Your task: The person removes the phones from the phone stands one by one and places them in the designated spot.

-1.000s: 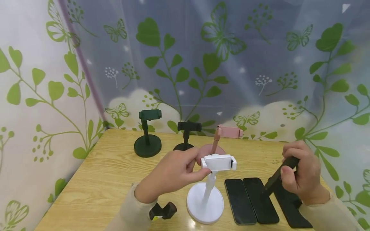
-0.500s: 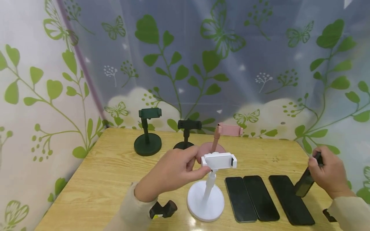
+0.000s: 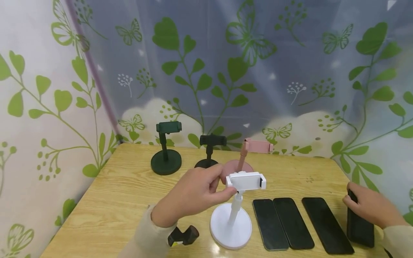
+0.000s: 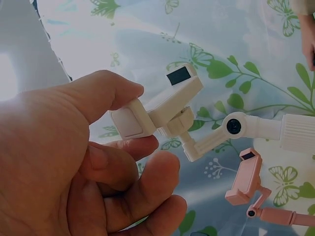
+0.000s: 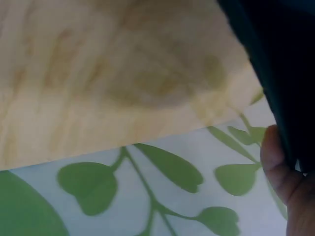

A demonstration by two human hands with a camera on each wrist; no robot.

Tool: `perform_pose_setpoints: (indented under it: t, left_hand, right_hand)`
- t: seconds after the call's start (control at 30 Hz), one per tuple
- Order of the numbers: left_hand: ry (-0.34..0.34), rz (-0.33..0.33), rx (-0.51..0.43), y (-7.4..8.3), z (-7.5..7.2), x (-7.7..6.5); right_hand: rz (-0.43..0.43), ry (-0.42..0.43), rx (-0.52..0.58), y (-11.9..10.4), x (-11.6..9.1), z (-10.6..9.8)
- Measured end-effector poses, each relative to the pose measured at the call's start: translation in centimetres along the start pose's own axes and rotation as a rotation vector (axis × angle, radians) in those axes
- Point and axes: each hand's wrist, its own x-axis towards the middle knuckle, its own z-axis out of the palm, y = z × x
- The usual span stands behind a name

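Observation:
My left hand (image 3: 195,195) pinches the left end of the clamp on a white phone stand (image 3: 231,234). In the left wrist view, thumb and forefinger squeeze the stand's clamp jaw (image 4: 130,120) while the other fingers curl below. At the table's right side my right hand (image 3: 371,206) holds a black phone (image 3: 360,229) by its upper part, the phone low over the wood. The right wrist view shows a finger (image 5: 275,155) along the edge of that dark phone. Left of it lie three more black phones: one apart (image 3: 327,225), two side by side (image 3: 270,225) (image 3: 293,223).
Behind stand a dark green phone stand (image 3: 166,163), a black one (image 3: 209,150) and a pink one (image 3: 242,157), partly hidden by the white clamp. A small black object (image 3: 184,235) is by my left wrist. Leaf-print cloth (image 3: 206,64) hangs behind the wooden table (image 3: 106,208).
My right hand has moved right with the phone, past the others, and lowered it from tilted to nearly flat beside them. The left hand keeps its pinch on the white stand.

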Motion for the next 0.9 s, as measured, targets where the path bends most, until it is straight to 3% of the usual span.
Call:
perform_pose_setpoints:
  t: [0.2, 0.4, 0.57, 0.9]
  left_hand:
    - [0.005, 0.002, -0.006, 0.0, 0.1, -0.1]
    - [0.017, 0.021, 0.001, -0.1, 0.1, -0.1]
    - [0.029, 0.025, 0.007, 0.0, 0.1, -0.1]
    - [0.019, 0.027, 0.005, 0.0, 0.2, -0.1]
  right_hand:
    - [0.009, -0.064, 0.000, 1.1, 0.4, 0.9]
    - [-0.004, -0.132, -0.044, 1.0, 1.5, 0.6]
    - [-0.046, -0.118, -0.088, 0.8, 2.1, 0.7]
    - [-0.114, -0.115, -0.118, -0.4, 1.5, 1.9]
